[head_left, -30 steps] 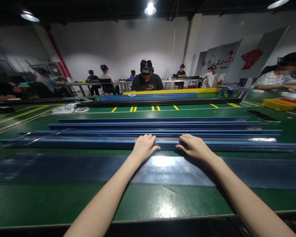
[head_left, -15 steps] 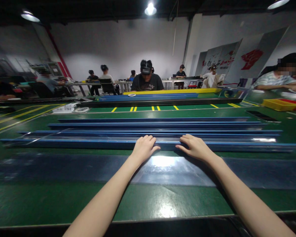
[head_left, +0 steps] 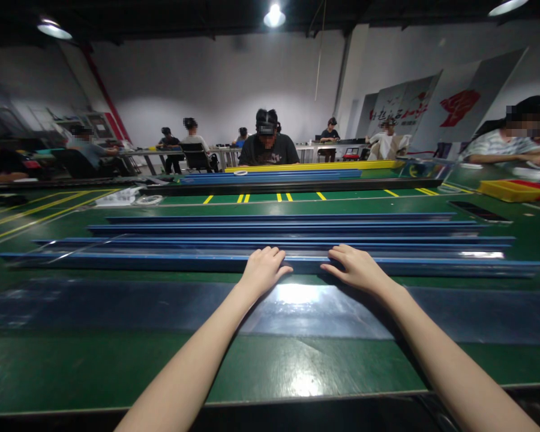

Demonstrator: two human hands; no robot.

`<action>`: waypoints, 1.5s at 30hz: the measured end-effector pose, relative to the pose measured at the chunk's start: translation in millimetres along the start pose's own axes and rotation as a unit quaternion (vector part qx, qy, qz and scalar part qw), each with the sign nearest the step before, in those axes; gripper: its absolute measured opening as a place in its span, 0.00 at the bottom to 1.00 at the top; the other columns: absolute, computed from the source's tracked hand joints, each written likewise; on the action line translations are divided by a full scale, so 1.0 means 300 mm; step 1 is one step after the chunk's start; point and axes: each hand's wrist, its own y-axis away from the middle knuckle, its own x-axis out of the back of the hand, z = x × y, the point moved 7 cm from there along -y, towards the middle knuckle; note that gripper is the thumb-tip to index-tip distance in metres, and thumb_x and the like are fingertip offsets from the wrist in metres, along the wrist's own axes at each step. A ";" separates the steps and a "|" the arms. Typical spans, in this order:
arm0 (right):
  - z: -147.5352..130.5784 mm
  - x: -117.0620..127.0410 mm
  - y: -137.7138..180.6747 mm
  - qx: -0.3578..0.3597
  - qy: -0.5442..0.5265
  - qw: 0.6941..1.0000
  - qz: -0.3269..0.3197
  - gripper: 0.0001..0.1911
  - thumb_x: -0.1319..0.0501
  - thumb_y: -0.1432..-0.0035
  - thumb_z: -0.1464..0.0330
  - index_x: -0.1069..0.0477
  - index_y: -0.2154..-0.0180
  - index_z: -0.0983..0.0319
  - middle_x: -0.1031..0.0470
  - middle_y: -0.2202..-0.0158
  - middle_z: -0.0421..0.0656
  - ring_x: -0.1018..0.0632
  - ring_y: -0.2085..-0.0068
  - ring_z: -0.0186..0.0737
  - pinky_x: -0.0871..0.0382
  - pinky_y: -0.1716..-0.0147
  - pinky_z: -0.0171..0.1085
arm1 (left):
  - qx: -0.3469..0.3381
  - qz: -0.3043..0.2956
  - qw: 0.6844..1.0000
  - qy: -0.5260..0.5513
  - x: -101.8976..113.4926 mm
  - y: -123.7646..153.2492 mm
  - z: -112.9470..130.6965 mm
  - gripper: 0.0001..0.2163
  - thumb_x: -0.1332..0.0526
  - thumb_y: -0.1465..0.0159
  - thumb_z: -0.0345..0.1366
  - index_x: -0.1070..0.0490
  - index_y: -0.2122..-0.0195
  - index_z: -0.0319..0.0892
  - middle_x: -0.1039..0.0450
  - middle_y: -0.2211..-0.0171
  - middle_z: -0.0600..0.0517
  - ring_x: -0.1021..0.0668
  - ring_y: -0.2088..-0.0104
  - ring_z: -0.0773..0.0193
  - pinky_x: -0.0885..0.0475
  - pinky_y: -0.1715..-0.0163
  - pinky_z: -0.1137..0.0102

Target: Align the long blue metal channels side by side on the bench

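Note:
Long blue channel profiles lie side by side across the table. My left hand (head_left: 265,265) grips the nearest blue profile (head_left: 162,262) left of its middle, fingers over its edge and thumb toward me. A short gap to the right, my right hand (head_left: 351,266) has hold of the same profile, its fingers bent over the edge and its thumb pointing inward. The fingertips are partly hidden behind the edge. Between my forearms and beyond both sides stretches a wide, clear plastic strip (head_left: 139,305), flat and glossy.
Farther back lie a black profile (head_left: 297,186) and a yellow one (head_left: 315,166). A phone (head_left: 480,212) rests at the right, near a yellow tray (head_left: 508,191). White pieces (head_left: 117,197) sit at the left. A person (head_left: 269,141) sits opposite; several others work around the room.

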 end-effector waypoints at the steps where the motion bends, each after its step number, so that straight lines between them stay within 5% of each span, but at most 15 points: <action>1: 0.000 0.000 0.000 0.000 -0.002 1.000 0.000 0.17 0.53 0.41 0.58 0.33 0.69 0.62 0.29 0.68 0.46 0.29 0.64 0.40 0.40 0.67 0.34 | 0.001 -0.001 1.000 0.000 0.000 -0.001 0.000 0.13 0.46 0.40 0.47 0.33 0.66 0.41 0.29 0.66 0.51 0.29 0.63 0.61 0.38 0.66 0.69; 45: -0.002 0.001 0.000 0.003 -0.008 1.000 -0.005 0.17 0.52 0.41 0.58 0.33 0.68 0.62 0.28 0.67 0.46 0.29 0.63 0.41 0.39 0.66 0.35 | 0.000 -0.010 1.000 0.002 0.001 -0.002 0.003 0.13 0.47 0.39 0.47 0.34 0.66 0.41 0.29 0.65 0.50 0.29 0.63 0.60 0.38 0.66 0.69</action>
